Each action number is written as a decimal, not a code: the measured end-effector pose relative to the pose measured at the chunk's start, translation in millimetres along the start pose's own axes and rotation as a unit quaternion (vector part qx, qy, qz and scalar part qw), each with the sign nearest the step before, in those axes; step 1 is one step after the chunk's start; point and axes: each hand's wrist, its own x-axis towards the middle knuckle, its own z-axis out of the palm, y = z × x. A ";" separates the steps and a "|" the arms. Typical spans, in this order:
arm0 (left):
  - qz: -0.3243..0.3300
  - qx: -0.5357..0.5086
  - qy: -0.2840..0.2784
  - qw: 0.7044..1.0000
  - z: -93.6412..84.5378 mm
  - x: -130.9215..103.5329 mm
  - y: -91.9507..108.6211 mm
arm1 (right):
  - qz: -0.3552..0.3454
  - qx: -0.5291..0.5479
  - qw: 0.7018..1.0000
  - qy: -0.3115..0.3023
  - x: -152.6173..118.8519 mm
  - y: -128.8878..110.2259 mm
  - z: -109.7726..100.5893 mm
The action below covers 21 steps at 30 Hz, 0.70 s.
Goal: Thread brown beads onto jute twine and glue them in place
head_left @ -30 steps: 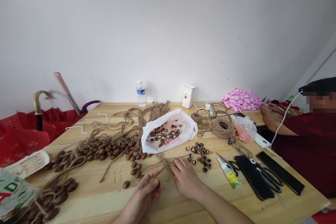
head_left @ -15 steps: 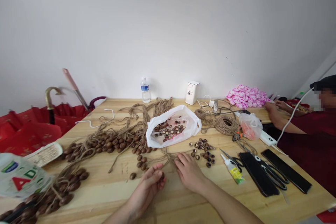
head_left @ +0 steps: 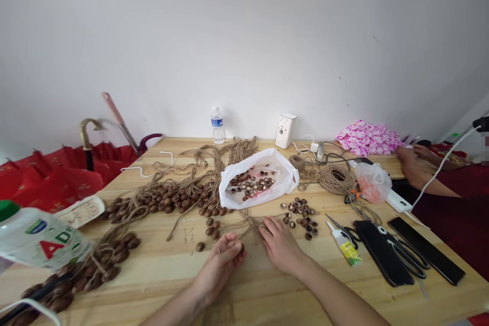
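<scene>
Between the fingertips of my left hand [head_left: 219, 270] is a brown nut shell [head_left: 242, 249], partly hidden by the thumb. My right hand [head_left: 280, 244] lies palm down on thin strands of jute twine [head_left: 249, 223], its fingers stretched out. A few loose round shells [head_left: 212, 229] sit just beyond my left hand. Right of my right fingers, cracked half shells [head_left: 300, 208] are scattered. Behind both hands a white plastic bag [head_left: 263, 201] gapes, with more half shells inside.
To the left are shells on twine [head_left: 168, 198], a white tray [head_left: 100, 206] and a large bottle [head_left: 46, 239]. At right lie glue [head_left: 348, 250], scissors [head_left: 408, 257], a black phone [head_left: 382, 254] and a twine coil [head_left: 336, 179]. Another person's arm [head_left: 428, 175] rests by pink-white material [head_left: 369, 137].
The whole view has shifted, so the table's things appear a little farther right. My left hand still pinches the shell, and my right hand stays on the twine.
</scene>
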 end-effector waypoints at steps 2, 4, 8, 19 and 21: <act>0.005 0.000 -0.006 1.000 1.1 -0.9 0.4 | 0.000 0.000 1.000 -0.001 -0.1 0.1 0.3; 0.009 0.000 -0.008 1.000 2.3 -2.2 1.2 | 0.002 0.000 1.000 -0.001 -0.3 -0.2 0.1; 0.014 0.011 -0.020 1.000 3.5 -3.6 2.4 | 0.004 0.001 1.000 -0.003 -0.4 -1.2 -1.3; 0.022 0.159 0.009 0.987 -0.2 -2.4 -3.6 | 0.003 0.000 1.000 -0.002 0.1 -1.2 -0.1; 0.030 0.181 0.027 0.983 -0.6 -2.3 -2.6 | 0.003 0.002 1.000 0.000 0.2 -1.0 0.3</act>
